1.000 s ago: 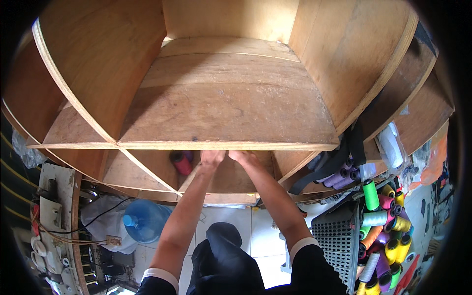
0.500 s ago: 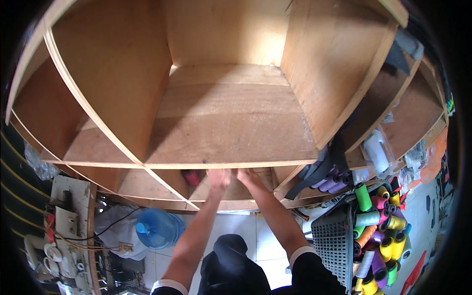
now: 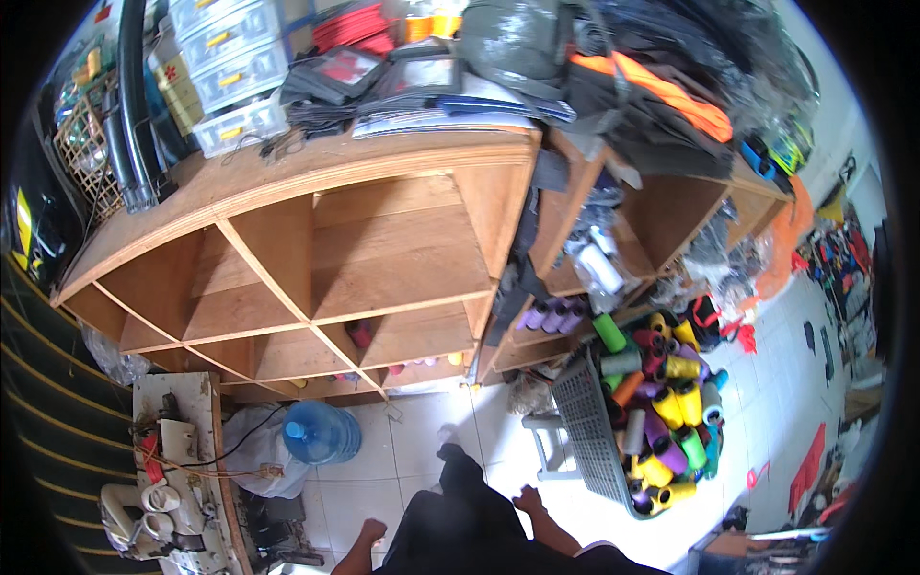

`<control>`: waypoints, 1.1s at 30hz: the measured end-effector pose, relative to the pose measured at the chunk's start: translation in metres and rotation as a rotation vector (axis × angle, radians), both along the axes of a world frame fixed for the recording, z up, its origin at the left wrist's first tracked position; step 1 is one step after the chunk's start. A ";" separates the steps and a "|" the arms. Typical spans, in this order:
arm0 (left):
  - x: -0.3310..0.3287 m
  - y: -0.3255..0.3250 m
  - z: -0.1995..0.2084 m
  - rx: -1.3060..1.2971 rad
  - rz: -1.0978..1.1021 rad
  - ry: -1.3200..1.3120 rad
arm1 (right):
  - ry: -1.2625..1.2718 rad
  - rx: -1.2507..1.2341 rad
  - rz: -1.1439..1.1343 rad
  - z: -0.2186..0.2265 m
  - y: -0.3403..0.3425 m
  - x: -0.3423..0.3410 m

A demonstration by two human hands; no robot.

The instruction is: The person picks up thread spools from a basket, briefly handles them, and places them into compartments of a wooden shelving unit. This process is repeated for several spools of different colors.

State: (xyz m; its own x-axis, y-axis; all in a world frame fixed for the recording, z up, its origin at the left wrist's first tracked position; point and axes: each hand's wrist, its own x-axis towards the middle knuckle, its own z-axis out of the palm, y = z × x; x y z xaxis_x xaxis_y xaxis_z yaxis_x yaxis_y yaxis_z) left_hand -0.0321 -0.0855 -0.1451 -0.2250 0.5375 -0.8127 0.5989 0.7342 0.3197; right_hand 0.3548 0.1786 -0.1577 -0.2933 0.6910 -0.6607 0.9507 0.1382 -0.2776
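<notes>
My left hand (image 3: 373, 532) is low at the bottom of the view, left of my dark-clothed legs. Its fingers look curled in, and no object shows in them. On the other side of the legs, my right hand (image 3: 527, 499) is also closed, with nothing visible in it. Both hang apart from the wooden shelf unit (image 3: 398, 281) in front of me. A dark red thread cone (image 3: 358, 333) lies in one lower compartment. Closest to my right hand are a grey stool (image 3: 553, 448) and a grey plastic basket (image 3: 586, 431) heaped with coloured thread cones (image 3: 671, 407).
A blue water bottle (image 3: 321, 433) stands on the tiled floor beside a sewing machine table (image 3: 222, 479) at left. Clear drawers (image 3: 233, 62), folded dark cloth and bags cover the shelf top. Purple thread cones (image 3: 554, 316) sit in the right-hand shelves.
Both hands have come out of the lower shelf compartment and dropped back beside my legs. My view has moved back, so the shelf top and more of the room now show.
</notes>
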 end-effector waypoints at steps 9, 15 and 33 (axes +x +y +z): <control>0.027 -0.098 0.057 -0.036 0.771 -0.871 | 0.008 -0.652 -0.846 -0.017 -0.112 0.182; 0.024 -0.028 0.049 0.014 0.343 -0.827 | 0.138 -0.098 -0.428 0.039 -0.052 0.095; 0.187 0.122 0.145 0.021 0.850 -0.457 | 0.921 0.563 -0.272 0.312 0.278 0.046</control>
